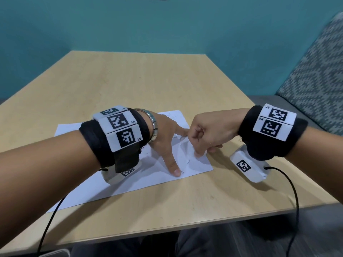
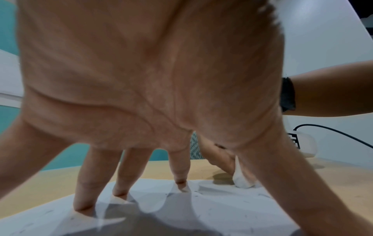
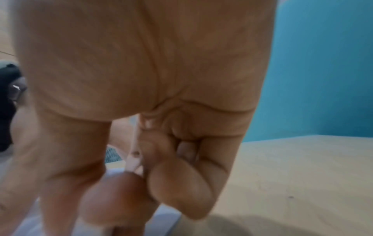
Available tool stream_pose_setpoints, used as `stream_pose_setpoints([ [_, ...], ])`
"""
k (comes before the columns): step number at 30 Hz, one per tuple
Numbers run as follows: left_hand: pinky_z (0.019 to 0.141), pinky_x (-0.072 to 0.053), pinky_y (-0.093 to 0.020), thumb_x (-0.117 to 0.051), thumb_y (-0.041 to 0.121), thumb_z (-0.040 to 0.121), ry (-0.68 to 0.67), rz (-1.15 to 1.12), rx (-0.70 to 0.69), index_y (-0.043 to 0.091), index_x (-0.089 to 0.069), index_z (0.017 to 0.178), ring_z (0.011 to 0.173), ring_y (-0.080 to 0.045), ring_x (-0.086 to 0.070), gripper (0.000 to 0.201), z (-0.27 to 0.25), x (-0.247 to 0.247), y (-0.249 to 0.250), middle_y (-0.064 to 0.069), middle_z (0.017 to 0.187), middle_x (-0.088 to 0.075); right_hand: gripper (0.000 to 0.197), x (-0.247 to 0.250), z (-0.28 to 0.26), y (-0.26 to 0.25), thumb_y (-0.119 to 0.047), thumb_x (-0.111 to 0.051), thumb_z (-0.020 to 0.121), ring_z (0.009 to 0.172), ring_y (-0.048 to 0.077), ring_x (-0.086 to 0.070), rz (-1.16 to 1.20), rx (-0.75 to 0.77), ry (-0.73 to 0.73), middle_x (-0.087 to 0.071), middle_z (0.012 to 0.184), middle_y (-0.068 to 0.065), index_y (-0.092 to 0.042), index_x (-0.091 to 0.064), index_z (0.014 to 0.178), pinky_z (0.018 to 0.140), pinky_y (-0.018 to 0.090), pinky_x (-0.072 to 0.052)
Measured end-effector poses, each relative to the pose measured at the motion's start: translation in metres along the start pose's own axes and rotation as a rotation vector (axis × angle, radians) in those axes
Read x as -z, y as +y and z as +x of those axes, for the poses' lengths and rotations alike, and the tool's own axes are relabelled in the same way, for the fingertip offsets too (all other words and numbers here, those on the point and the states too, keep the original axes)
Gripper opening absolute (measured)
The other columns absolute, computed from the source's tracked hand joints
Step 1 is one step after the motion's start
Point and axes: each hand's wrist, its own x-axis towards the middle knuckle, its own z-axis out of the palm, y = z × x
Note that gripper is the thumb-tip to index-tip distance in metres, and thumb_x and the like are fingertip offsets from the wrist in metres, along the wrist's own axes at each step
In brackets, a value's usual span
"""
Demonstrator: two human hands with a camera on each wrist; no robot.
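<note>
A white sheet of paper (image 1: 148, 179) with faint pencil marks lies on the wooden table (image 1: 148, 80). My left hand (image 1: 167, 140) is spread over the paper (image 2: 201, 212); its straight fingertips (image 2: 82, 207) and thumb press the sheet flat. My right hand (image 1: 206, 136) sits just right of it, fingers curled. Its thumb and fingers pinch a small white eraser (image 2: 242, 181) whose lower end touches the paper, which is rumpled there (image 1: 182, 145). In the right wrist view the curled fingers (image 3: 181, 188) hide most of the eraser.
The table's near edge (image 1: 185, 225) runs close to my lap. A patterned upholstered seat (image 1: 315, 75) stands at the right and a teal wall (image 1: 167, 25) is behind. Black cables (image 1: 295, 191) trail from both wrist cameras over the table.
</note>
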Motion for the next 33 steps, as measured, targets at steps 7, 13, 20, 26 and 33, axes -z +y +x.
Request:
stream_pose_setpoints([
  [7, 0.083, -0.037, -0.033, -0.076, 0.079, 0.049, -0.006, 0.012, 0.003, 0.065, -0.010, 0.142, 0.130, -0.018, -0.045, 0.115, 0.002, -0.001, -0.001, 0.016, 0.151, -0.036, 0.024, -0.001, 0.002, -0.002, -0.021, -0.077, 0.084, 0.052, 0.018, -0.049, 0.013, 0.009, -0.020, -0.059, 0.055, 0.001, -0.012, -0.064, 0.066, 0.054, 0.023, -0.042],
  [13, 0.094, -0.040, -0.036, -0.079, 0.078, 0.043, -0.024, -0.036, 0.025, 0.060, -0.009, 0.144, 0.130, -0.020, -0.044, 0.125, 0.002, -0.002, -0.007, 0.020, 0.144, -0.040, 0.027, 0.015, -0.016, 0.006, -0.028, -0.077, 0.082, 0.053, 0.018, -0.049, 0.022, -0.026, 0.088, -0.059, 0.056, -0.003, -0.010, -0.065, 0.066, 0.057, 0.026, -0.041],
  [20, 0.117, -0.018, -0.043, -0.088, 0.057, 0.053, -0.083, -0.111, -0.034, 0.054, 0.003, 0.148, 0.148, -0.005, 0.001, 0.132, -0.013, -0.013, -0.032, 0.028, 0.157, 0.008, 0.022, 0.000, -0.012, 0.016, -0.024, -0.073, 0.089, 0.053, 0.017, -0.053, 0.200, 0.052, 0.286, -0.067, 0.060, -0.001, -0.005, -0.068, 0.080, 0.055, 0.026, -0.046],
  [26, 0.119, -0.007, -0.053, -0.069, 0.087, 0.047, -0.020, -0.120, 0.040, 0.042, 0.016, 0.151, 0.146, -0.010, 0.021, 0.141, -0.010, -0.022, -0.039, 0.019, 0.158, 0.021, 0.010, -0.008, 0.003, 0.004, -0.024, -0.070, 0.090, 0.051, 0.009, -0.054, 0.150, 0.073, 0.350, -0.067, 0.061, -0.004, -0.014, -0.070, 0.088, 0.055, 0.023, -0.046],
  [33, 0.119, -0.007, -0.049, -0.075, 0.080, 0.049, -0.073, -0.091, 0.032, 0.040, 0.021, 0.150, 0.145, -0.005, 0.019, 0.145, -0.010, -0.024, -0.045, 0.022, 0.157, 0.022, 0.013, -0.004, 0.028, -0.014, -0.023, -0.070, 0.086, 0.057, 0.013, -0.055, 0.017, 0.060, 0.390, -0.064, 0.062, -0.006, -0.014, -0.066, 0.079, 0.053, 0.022, -0.042],
])
